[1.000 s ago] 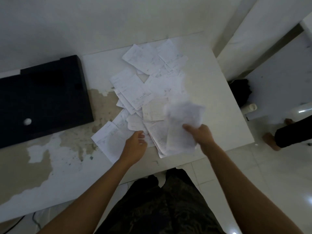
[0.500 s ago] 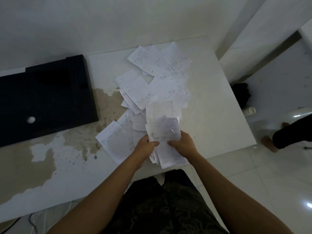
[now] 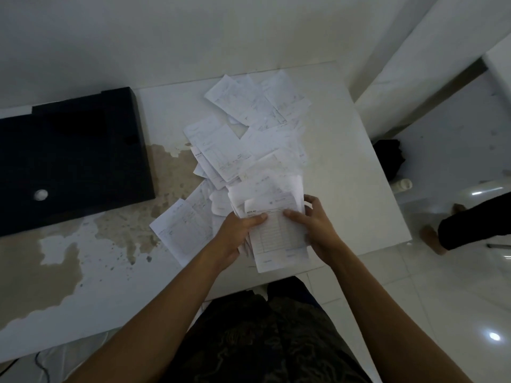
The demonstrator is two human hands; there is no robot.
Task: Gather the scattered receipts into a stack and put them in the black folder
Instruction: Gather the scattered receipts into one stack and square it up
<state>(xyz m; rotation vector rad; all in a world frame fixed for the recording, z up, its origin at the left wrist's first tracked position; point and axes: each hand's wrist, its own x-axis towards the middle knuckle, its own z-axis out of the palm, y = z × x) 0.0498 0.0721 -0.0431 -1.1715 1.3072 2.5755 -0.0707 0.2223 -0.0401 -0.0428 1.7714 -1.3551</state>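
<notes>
At lower centre of the frame, my left hand (image 3: pixel 237 230) and right hand (image 3: pixel 315 228) pinch the stack (image 3: pixel 276 236) by its sides. Loose receipts (image 3: pixel 249 139) lie just above it; the folder (image 3: pixel 69 161) sits at upper left, nearer my left hand.

Left of the left hand (image 3: pixel 235 234), I see the white table (image 3: pixel 345 161) with its coating worn to brown patches (image 3: pixel 166 172). A white wall (image 3: pixel 193 37) stands beyond it. Right of the right hand (image 3: pixel 318 230), the tiled floor (image 3: pixel 428 299) carries a dark bundle (image 3: pixel 390 158) with a small white cylinder (image 3: pixel 402 185) just beside it. Farther right is a bare foot (image 3: pixel 431 239) under a black-clad leg (image 3: pixel 475 222). Below both are patterned dark trousers (image 3: pixel 262 341), and a cable (image 3: pixel 41 363) lies far lower left.
</notes>
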